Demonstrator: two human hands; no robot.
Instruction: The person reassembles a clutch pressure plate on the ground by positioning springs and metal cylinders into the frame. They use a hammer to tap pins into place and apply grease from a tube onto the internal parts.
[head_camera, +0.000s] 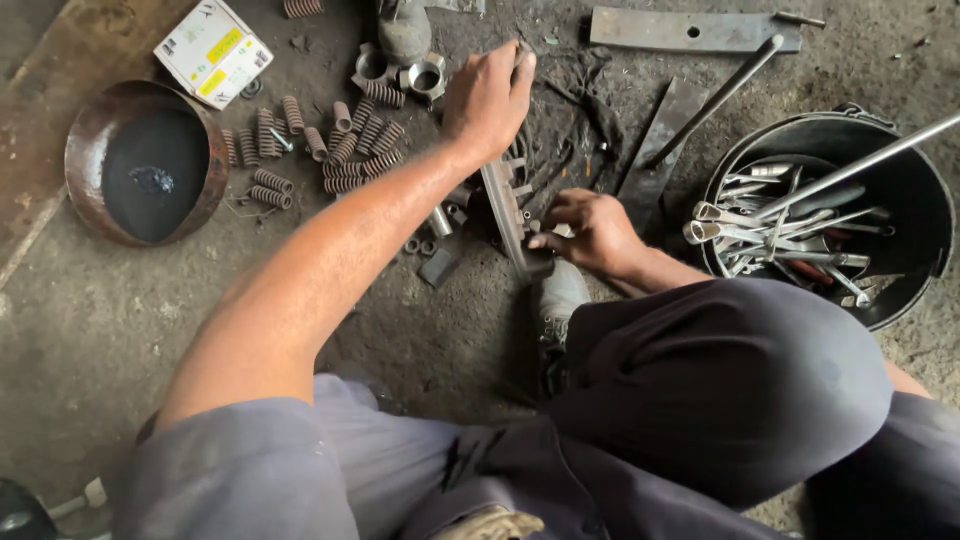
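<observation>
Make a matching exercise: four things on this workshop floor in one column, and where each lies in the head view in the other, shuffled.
1. black bucket of wrenches
2. rusty round pan
3. coil springs
4. small carton

a. far left, dark liquid inside
b. top left, above the pan
c. far right
d. scattered between pan and left hand

Pairs: 1-c, 2-a, 3-d, 4-b

the left hand (487, 100) covered the top of the round metal part (508, 205), and the right hand (590, 232) hid its lower end. the small piece in those fingers was too tiny to tell.
</observation>
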